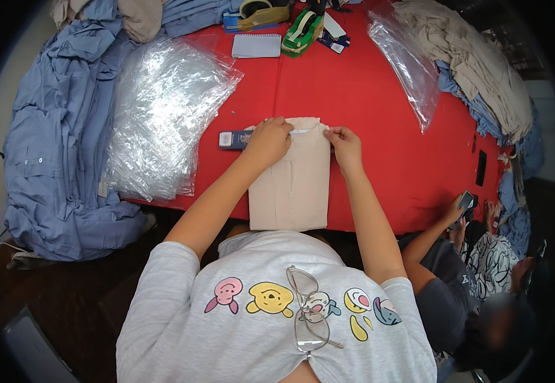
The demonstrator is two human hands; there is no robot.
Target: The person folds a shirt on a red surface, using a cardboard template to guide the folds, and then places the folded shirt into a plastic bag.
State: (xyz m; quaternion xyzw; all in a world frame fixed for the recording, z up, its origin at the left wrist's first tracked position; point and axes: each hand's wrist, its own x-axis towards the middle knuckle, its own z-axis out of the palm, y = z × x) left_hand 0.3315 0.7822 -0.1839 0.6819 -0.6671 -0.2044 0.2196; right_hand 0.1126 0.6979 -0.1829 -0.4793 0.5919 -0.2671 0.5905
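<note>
A folded beige shirt (290,198) lies in front of me, its lower end at the table's near edge and its collar end pointing away. On the left of the collar, my left hand (270,143) has its fingers curled down onto the cloth. My right hand (345,148) pinches the shirt's upper right corner between thumb and fingers. A small white strip shows in the collar opening between the hands. Sticking out to the left of the shirt is a dark blue tag (231,140) with a white label, partly hidden by my left hand.
Clear plastic bags (162,115) lie left, beside piled blue shirts (60,140). At the back are a notepad (256,45) and a green tape dispenser (302,33). Right are more bags (408,67), beige garments (469,57) and a person holding a phone (466,201).
</note>
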